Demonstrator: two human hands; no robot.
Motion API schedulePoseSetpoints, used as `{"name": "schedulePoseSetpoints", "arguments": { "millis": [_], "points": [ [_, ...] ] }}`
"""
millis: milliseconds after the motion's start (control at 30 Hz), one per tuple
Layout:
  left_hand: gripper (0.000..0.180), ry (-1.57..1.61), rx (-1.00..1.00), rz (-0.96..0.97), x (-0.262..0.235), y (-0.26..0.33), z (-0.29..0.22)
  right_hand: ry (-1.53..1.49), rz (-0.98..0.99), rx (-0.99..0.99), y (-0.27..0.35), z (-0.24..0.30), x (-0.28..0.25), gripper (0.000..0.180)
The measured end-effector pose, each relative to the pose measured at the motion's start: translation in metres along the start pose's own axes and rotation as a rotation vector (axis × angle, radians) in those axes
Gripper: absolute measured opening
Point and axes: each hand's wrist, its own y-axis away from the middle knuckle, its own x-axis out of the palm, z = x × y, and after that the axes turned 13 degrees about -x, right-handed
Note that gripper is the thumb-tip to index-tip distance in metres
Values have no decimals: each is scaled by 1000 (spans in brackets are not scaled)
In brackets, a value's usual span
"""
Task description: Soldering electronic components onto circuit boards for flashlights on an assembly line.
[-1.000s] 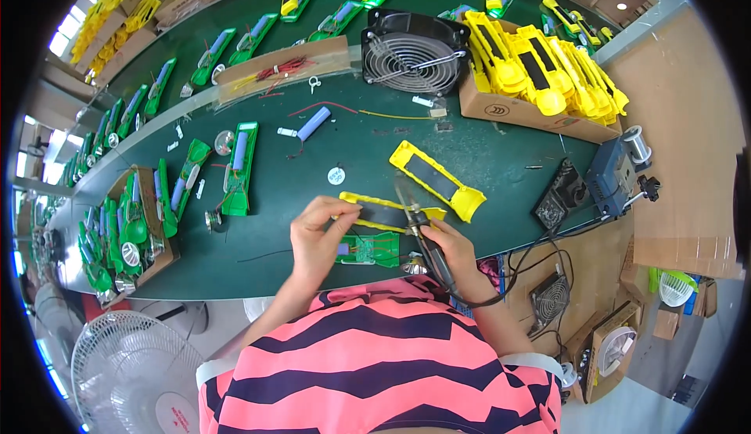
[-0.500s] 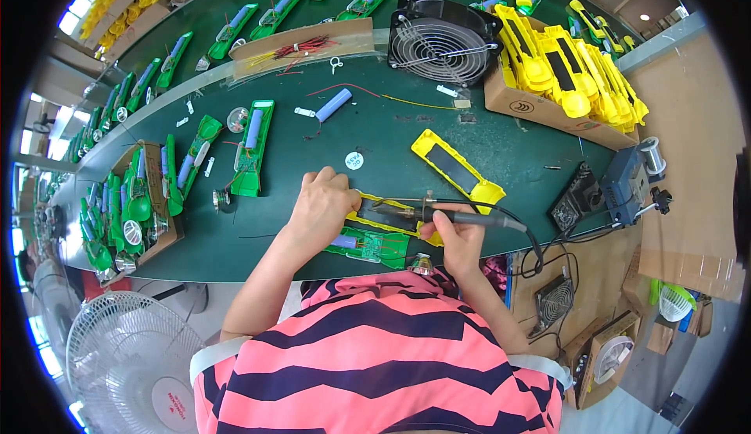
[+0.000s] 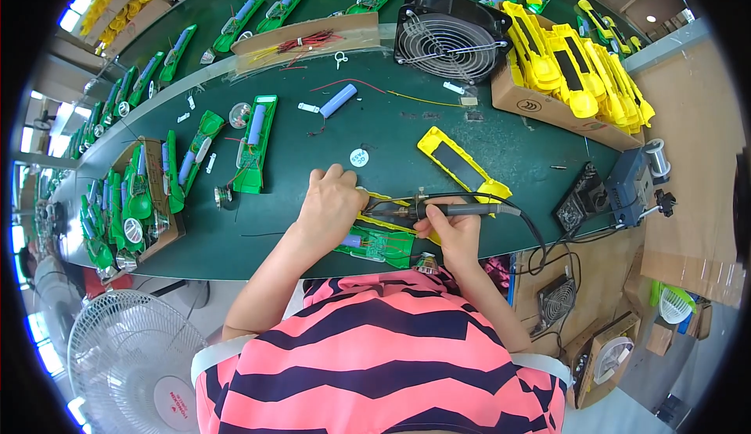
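My left hand (image 3: 332,206) is closed, its fingertips at the left end of a yellow plastic casing (image 3: 382,222) with a dark panel. What else the fingers pinch is hidden. In my right hand (image 3: 456,237) a soldering iron (image 3: 467,209) lies nearly level, its tip pointing left over the casing. Just nearer to me, a green casing half (image 3: 383,248) carries a blue battery cell, red wires and a lamp reflector (image 3: 426,263). Beyond my right hand rests another yellow casing (image 3: 458,162), also with a dark panel.
A cardboard box of yellow casings (image 3: 540,105) stands back right, beside a black fan (image 3: 450,43). The blue soldering station (image 3: 630,188) is at the right edge, its cable looping near my right hand. Green assemblies fill a box (image 3: 166,227) at left. A loose blue cell (image 3: 339,101) lies farther back.
The soldering iron's handle has swung to a more level angle, and my right hand has shifted up around it. My left hand stays at the casing's end. The whole view has shifted slightly.
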Motion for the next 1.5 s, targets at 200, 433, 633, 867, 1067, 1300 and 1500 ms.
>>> {"name": "schedulePoseSetpoints", "arguments": {
  "millis": [200, 433, 633, 867, 1067, 1300, 1500],
  "points": [
    [14, -18, 1, 29, -3, -1, -2, 40, 20, 17, 1, 3, -2, 14],
    [6, -72, 39, 13, 1, -4, 0, 67, -12, -230, 12, 14, -8, 16],
    [7, -68, 21, 26, 3, -2, 1, 745, 185, -476, 25, 31, -26, 25],
    [7, -63, 26, 7, 0, -3, -2, 876, 325, -659, 17, 25, -41, 50],
    [9, -71, 11, -5, 0, -2, -2, 990, 412, -708, 14, 21, -47, 59],
    [7, -56, -15, -17, 0, 1, -4, 981, 435, -717, 16, 17, -49, 55],
    [3, 19, -14, -92, -6, 0, -2, 1024, 425, -733, 17, 15, -50, 53]
  ]
}}
